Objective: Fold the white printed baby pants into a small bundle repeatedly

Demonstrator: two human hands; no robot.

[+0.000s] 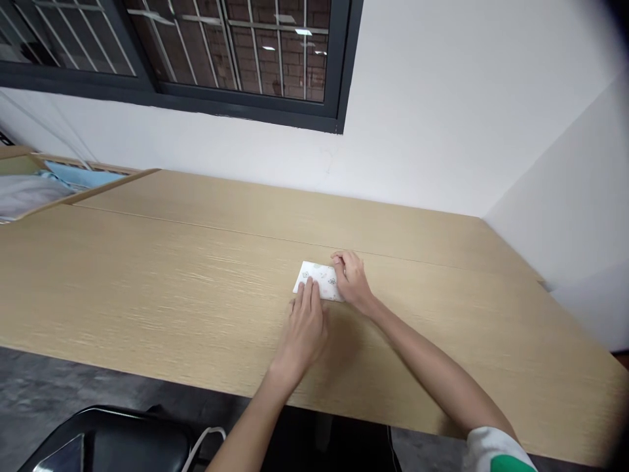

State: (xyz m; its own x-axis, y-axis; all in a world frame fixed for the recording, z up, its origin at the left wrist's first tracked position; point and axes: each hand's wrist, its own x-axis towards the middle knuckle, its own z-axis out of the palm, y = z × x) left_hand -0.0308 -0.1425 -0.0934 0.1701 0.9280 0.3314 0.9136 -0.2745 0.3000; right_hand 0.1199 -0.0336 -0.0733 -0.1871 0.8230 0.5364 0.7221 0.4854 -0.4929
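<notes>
A small white rectangular piece (pixel 319 271) with little printed drawings lies flat on the wooden table; whether it is paper or cloth I cannot tell. The fingertips of my left hand (pixel 305 324) rest flat on its near edge, stretched out. At its right end is my right hand (pixel 352 280), fingers curled, with thumb and forefinger closed at the edge of the piece. That hand hides the right end of the white piece.
The wooden table (pixel 196 275) has a seam running along its length. Behind it are a white wall (pixel 417 111) and a barred window (pixel 246 52). Bedding (pixel 34 193) lies in a wooden frame at left. A black chair (pixel 118 436) stands by the near edge.
</notes>
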